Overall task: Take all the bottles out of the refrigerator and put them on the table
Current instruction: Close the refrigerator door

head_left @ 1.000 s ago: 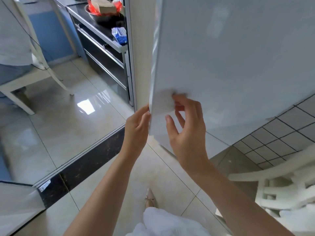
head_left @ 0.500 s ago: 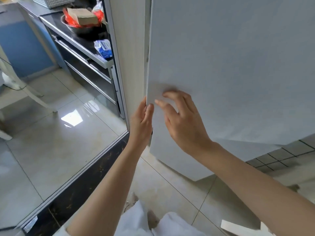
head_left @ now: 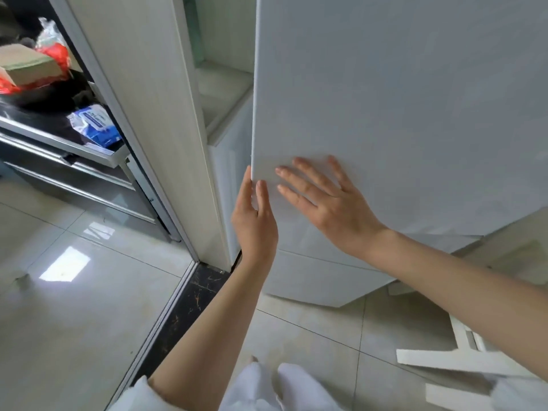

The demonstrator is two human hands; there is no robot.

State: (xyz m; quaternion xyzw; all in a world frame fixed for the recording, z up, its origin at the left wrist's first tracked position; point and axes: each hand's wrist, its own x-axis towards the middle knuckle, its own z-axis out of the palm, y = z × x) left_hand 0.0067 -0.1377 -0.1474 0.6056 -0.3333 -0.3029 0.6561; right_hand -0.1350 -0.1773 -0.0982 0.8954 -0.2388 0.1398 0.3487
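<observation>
The refrigerator door (head_left: 400, 114) fills the upper right of the frame, slightly ajar, a pale shelf visible in the gap at top centre; the left hand (head_left: 253, 221) pinches the door's left edge, thumb in front; the right hand (head_left: 329, 203) lies flat on the door face, fingers spread; no bottles show; a blue packet (head_left: 95, 124) sits on a rack at left

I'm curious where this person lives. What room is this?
Probably a home kitchen: a white refrigerator door being opened, a metal shelf unit holding packets, and a shiny tiled floor.
</observation>
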